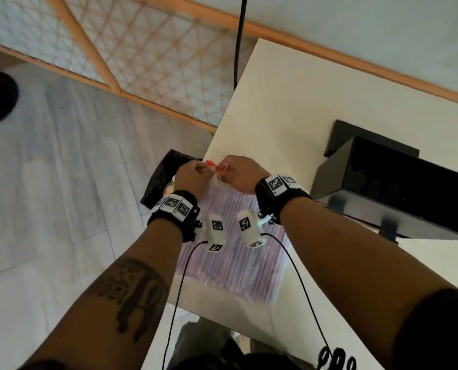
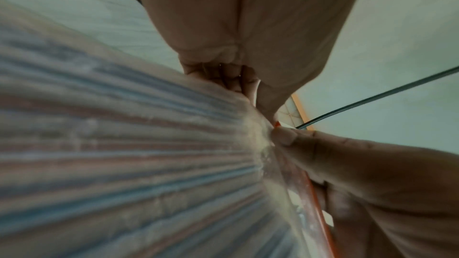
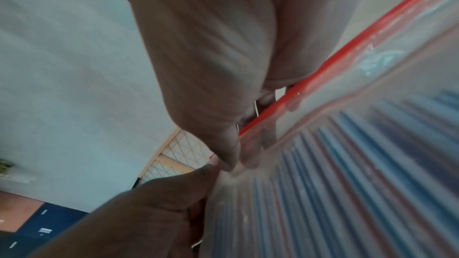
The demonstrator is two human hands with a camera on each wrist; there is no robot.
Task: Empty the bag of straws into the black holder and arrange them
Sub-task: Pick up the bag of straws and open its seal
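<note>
A clear zip bag of straws (image 1: 233,249) with a red seal strip (image 1: 217,167) is held over the near left corner of the white table (image 1: 289,102). My left hand (image 1: 193,174) and right hand (image 1: 238,172) both pinch the bag's top edge at the seal, close together. In the left wrist view my left hand (image 2: 263,109) pinches the gathered bag (image 2: 124,144). The right wrist view has my right hand (image 3: 223,144) pinching the bag (image 3: 347,174) at the red seal strip (image 3: 347,46). The black holder (image 1: 382,182) stands on the table to the right of my hands.
A black bin with a dark liner (image 1: 163,177) sits on the floor by the table's left edge, under my left hand. A black cable (image 1: 239,41) hangs down at the table's far edge. A wooden lattice panel (image 1: 155,57) runs along the wall.
</note>
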